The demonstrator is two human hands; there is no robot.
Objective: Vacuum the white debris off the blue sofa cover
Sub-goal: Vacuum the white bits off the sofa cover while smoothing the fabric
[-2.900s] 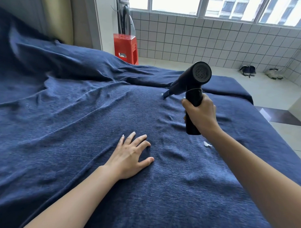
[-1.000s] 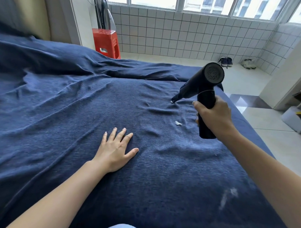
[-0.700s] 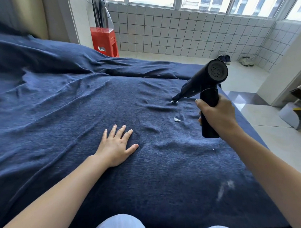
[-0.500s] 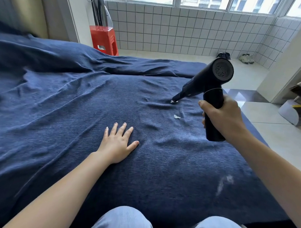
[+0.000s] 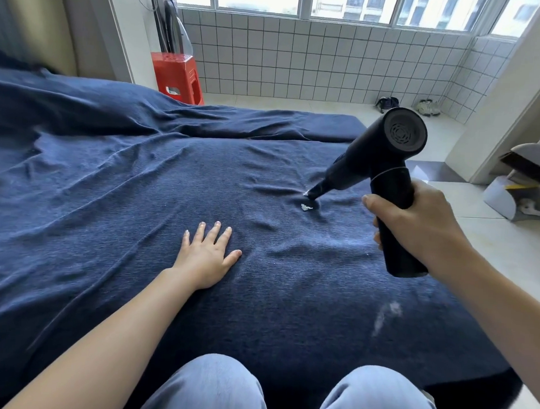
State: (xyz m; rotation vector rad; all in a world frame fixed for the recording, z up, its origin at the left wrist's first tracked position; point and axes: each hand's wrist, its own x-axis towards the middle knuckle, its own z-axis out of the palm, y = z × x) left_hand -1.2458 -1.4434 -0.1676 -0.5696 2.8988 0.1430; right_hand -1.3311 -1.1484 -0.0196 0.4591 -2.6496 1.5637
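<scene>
Head: vacuum (image 5: 383, 165) nozzle at debris (image 5: 307, 207).

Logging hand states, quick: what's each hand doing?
Left hand: open, flat on the sofa cover.
Right hand: gripping the vacuum handle.

My arms are bare from wrist to well past the elbow; no sleeve shows anywhere along them. My left hand (image 5: 206, 258) carries no ring, band or glove, and its fingernails are short and plain. My right hand (image 5: 415, 221) is likewise ungloved, with no watch or bracelet at the wrist. I wear light blue trousers (image 5: 207, 388) of a soft, faintly streaked cloth, both knees showing as rounded humps. Nothing more of my clothing can be seen.
</scene>
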